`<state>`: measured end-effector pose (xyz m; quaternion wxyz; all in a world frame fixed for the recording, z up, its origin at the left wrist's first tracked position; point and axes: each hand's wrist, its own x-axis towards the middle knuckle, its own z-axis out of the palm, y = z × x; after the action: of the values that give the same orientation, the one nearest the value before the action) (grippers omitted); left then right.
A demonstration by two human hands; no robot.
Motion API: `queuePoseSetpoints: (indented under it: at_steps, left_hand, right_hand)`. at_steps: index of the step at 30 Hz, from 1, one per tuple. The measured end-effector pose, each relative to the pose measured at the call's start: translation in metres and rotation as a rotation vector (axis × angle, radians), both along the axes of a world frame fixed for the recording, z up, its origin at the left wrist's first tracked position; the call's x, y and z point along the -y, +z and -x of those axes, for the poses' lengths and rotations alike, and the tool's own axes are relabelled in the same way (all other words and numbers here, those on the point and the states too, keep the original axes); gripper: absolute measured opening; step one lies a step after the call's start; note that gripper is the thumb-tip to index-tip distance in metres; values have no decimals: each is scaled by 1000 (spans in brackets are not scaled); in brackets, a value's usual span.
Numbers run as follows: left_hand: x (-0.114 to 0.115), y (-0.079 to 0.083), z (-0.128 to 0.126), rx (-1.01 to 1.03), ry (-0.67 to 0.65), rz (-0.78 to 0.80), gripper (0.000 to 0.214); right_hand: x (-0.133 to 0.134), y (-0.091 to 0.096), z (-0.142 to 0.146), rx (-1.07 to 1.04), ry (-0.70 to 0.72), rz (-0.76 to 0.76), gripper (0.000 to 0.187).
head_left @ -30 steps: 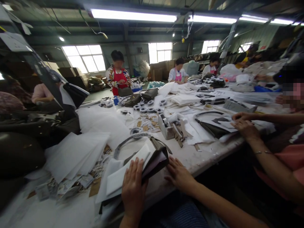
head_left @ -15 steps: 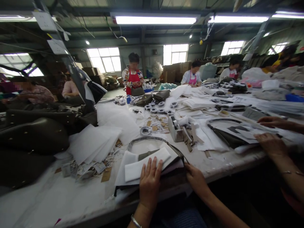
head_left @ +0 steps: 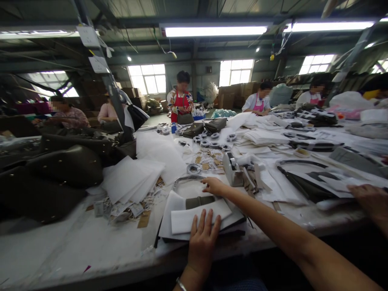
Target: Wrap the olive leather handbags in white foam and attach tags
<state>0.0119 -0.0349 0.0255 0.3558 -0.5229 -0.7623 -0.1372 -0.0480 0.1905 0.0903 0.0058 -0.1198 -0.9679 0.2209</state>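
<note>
A dark olive handbag (head_left: 198, 202) lies flat at the table's front edge, its handle (head_left: 182, 180) arching toward the back. White sheeting is spread over the bag, with a folded strip of white foam (head_left: 184, 222) on top. My left hand (head_left: 203, 234) rests on this foam with fingers outstretched and holds it down. Over the top of the bag reaches my right hand (head_left: 213, 186), fingers apart, its fingertips beside the inner side of the handle. Whether they touch the handle I cannot tell.
A tape dispenser (head_left: 233, 171) stands behind the bag. White foam sheets (head_left: 130, 178) and loose tags (head_left: 127, 212) lie to the left, near piled dark bags (head_left: 63, 169). At right, a co-worker's hand (head_left: 368, 198) is on another bag (head_left: 306, 186). Tape rolls (head_left: 194, 169) lie behind.
My right hand has left the bag's right side and moved up and left to the handle. The left hand stays on the foam. The view has shifted left.
</note>
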Motion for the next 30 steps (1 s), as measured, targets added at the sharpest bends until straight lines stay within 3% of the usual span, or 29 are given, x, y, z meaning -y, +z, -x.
queuePoseSetpoints:
  at_steps: [3, 7, 11, 16, 21, 25, 30]
  left_hand:
    - [0, -2, 3, -23, -11, -89, 41]
    - [8, -1, 7, -10, -44, -153, 40]
    - [15, 1, 9, 4, -86, -210, 37]
    - [13, 1, 16, 28, -75, -179, 36]
    - [6, -3, 29, 52, -21, -78, 40]
    - [3, -5, 33, 43, -8, -50, 41]
    - [4, -3, 30, 79, -3, -2, 42]
  right_hand:
    - [0, -16, 32, 148, 36, 2, 30]
    - [-9, -24, 51, 246, 41, 39, 26]
    - [-31, -19, 61, 139, 1, 108, 28]
    - [-59, 1, 60, -93, -56, 270, 22]
    - [-70, 37, 38, -324, -90, 421, 30]
    - [-53, 66, -1, -458, -71, 478, 38]
    - [-5, 72, -77, -556, 27, 294, 16]
